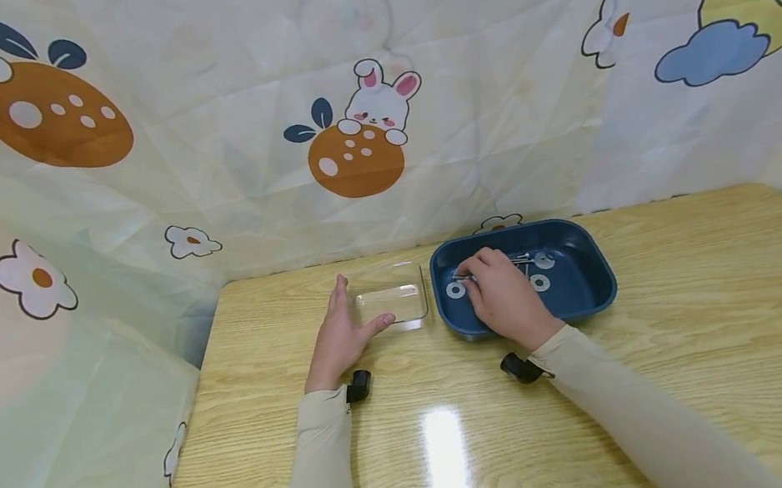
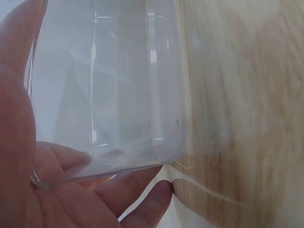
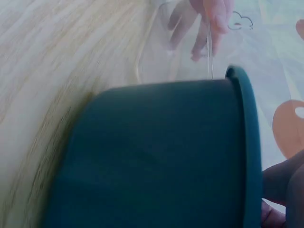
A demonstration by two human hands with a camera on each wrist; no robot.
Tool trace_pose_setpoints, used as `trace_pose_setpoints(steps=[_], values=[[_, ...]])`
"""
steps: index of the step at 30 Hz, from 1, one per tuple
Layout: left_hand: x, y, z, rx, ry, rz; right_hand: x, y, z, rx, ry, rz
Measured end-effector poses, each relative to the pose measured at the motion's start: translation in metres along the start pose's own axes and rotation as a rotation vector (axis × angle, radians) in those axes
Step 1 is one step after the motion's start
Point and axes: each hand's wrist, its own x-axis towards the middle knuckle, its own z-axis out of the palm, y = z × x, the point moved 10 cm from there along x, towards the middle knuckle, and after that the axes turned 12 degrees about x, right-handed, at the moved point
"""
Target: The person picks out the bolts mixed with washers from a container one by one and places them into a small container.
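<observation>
A clear rectangular box [image 1: 411, 302] stands on the table, left of a dark blue tray [image 1: 596, 272]. My left hand [image 1: 339, 336] rests against the box's near left corner, fingers fairly straight along its left side and thumb across its front. In the left wrist view, fingers [image 2: 137, 190] touch the outside of the box wall [image 2: 123, 85]. Inside the tray, my right hand [image 1: 509, 298] pinches what looks like a small metal bolt [image 1: 462, 276]. Washers [image 1: 455, 290] and more bolts [image 1: 521, 260] lie about it. From the right wrist, the tray wall [image 3: 156, 156] hides most of that hand.
The box and tray stand side by side near the back edge of a wooden table [image 1: 406, 444]. A printed cloth [image 1: 490, 94] hangs behind and to the left. A small black camera [image 1: 521, 368] is strapped at my right wrist, another [image 1: 358, 385] at my left.
</observation>
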Motion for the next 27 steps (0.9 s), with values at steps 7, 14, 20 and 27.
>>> trace_pose_setpoints(steps=[7, 14, 20, 27], values=[[0.0, -0.001, 0.0, -0.009, 0.004, 0.0, 0.002, -0.009, 0.008, 0.01, -0.011, -0.018], [0.0, -0.002, 0.0, -0.011, 0.003, -0.007, 0.003, -0.019, 0.012, 0.012, -0.03, -0.054], [0.0, -0.001, -0.001, -0.008, 0.007, -0.007, 0.007, -0.025, 0.017, 0.0, -0.049, -0.063], [0.0, -0.001, 0.0, -0.013, 0.017, 0.002, 0.01, -0.028, 0.024, -0.018, -0.07, -0.06]])
